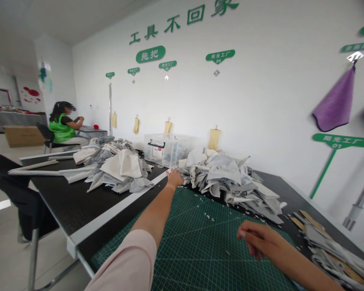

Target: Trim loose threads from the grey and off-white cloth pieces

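Note:
My left hand point(175, 178) reaches out to the left edge of a large heap of grey and off-white cloth pieces point(224, 171). Its fingers are spread and touch or almost touch the cloth; no piece shows gripped in it. Over the right part of a green cutting mat point(188, 238) hovers my right hand point(256, 239), slightly blurred. Its fingers hang loosely bent and apart, with nothing visible in them. Small white scraps point(209, 217) lie scattered on the mat near the heap.
A second cloth heap point(118, 165) covers the left table. Behind stands a clear plastic box point(160, 149). Cardboard and cloth strips point(327, 246) lie at the right edge. A black chair point(15, 190) stands left. A person in a green vest point(62, 127) sits farther back.

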A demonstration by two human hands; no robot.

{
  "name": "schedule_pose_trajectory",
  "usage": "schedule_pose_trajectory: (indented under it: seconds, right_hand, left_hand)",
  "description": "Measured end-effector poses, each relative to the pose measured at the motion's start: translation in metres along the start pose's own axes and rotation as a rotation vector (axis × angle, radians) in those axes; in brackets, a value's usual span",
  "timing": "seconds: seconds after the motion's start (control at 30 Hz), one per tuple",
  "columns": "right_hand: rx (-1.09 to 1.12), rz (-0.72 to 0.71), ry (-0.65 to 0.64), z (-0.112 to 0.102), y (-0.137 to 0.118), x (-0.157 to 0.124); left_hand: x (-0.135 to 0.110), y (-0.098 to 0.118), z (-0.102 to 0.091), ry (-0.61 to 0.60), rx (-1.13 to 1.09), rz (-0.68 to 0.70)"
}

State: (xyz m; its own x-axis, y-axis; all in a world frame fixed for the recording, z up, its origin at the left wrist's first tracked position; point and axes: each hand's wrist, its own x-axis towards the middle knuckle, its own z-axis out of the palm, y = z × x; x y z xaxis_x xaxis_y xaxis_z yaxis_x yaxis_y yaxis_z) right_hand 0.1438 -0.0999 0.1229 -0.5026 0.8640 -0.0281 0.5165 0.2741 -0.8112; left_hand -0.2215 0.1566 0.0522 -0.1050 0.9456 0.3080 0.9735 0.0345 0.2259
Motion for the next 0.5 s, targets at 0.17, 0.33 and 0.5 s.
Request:
schedule_pose_trajectory:
  seconds: [0.17, 0.33, 0.5]
  right_hand:
    - [-0.013, -0.005, -0.02, -0.001, 0.002, 0.002]
    - [-0.024, 0.0, -0.021, -0.001, 0.001, 0.003]
    - [-0.046, 0.013, -0.017, 0.0, 0.003, 0.003]
  left_hand:
    - [0.009, 0.0, 0.003, -0.056, -0.133, -0.015]
    - [0.015, 0.007, 0.01, -0.043, -0.27, -0.086]
    - [0.028, 0.009, 0.002, 0.065, -0.465, -0.218]
